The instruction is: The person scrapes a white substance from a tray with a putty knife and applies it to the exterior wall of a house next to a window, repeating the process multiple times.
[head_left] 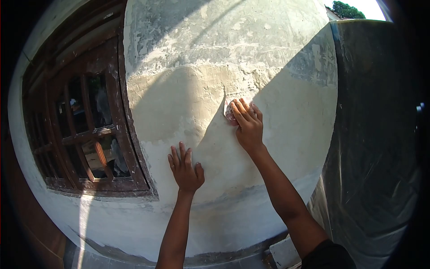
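My right hand (247, 123) is pressed to the plastered wall (291, 130), its fingers over a small reddish pad (230, 115) smeared with white, most of which the fingers hide. Just above it, the plaster is rough and ridged. Lower and to the left, my left hand (186, 170) lies against the smoother, pale plaster with its fingers spread and nothing in it. A shadow edge runs across the wall between the two hands.
A dark wooden window (94, 130) with glass panes is set in the wall at left. Dark plastic sheeting (376, 134) hangs along the right side. At the bottom, a whitish block-like object (285, 253) stands near the wall's foot, beside the tiled floor (107, 261).
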The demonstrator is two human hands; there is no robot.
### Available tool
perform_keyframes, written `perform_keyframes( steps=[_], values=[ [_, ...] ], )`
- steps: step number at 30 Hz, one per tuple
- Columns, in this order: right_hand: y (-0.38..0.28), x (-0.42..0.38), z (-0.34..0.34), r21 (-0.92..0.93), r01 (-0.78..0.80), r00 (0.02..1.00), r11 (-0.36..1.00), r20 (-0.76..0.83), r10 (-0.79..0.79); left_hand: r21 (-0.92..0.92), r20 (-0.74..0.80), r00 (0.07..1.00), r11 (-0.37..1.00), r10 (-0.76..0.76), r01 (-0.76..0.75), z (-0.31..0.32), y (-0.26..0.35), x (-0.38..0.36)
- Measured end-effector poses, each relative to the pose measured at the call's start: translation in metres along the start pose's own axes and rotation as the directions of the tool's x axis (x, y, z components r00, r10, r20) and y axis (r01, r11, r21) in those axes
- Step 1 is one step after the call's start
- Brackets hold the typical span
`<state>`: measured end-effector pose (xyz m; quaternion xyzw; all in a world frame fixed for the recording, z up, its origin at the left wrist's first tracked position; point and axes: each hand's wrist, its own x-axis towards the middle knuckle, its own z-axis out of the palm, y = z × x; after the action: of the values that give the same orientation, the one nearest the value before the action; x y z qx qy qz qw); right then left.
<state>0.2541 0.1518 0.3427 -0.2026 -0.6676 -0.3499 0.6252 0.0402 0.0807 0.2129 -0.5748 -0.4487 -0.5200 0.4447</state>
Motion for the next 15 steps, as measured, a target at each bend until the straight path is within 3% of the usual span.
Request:
perform_keyframes(
  steps=[5,9,11,15],
  values=[
    [0.000,-0.033,-0.022,0.037,0.007,0.999,0.999,0.041,-0.008,-0.007,-0.010,1.000,1.000,-0.007,0.007,0.002,0.001,-0.004],
    [0.004,0.047,-0.024,0.013,0.053,0.987,0.998,-0.152,-0.051,-0.008,-0.001,1.000,1.000,-0.009,0.009,0.000,0.001,0.000],
    [0.008,0.082,-0.013,0.018,0.086,0.985,0.996,-0.151,-0.082,0.002,0.010,1.000,1.000,-0.005,0.005,-0.001,0.000,-0.002],
    [0.011,0.057,0.013,-0.020,0.033,0.996,0.999,-0.080,-0.035,0.021,0.012,1.000,1.000,0.001,-0.001,0.001,-0.002,-0.003]
  ],
)
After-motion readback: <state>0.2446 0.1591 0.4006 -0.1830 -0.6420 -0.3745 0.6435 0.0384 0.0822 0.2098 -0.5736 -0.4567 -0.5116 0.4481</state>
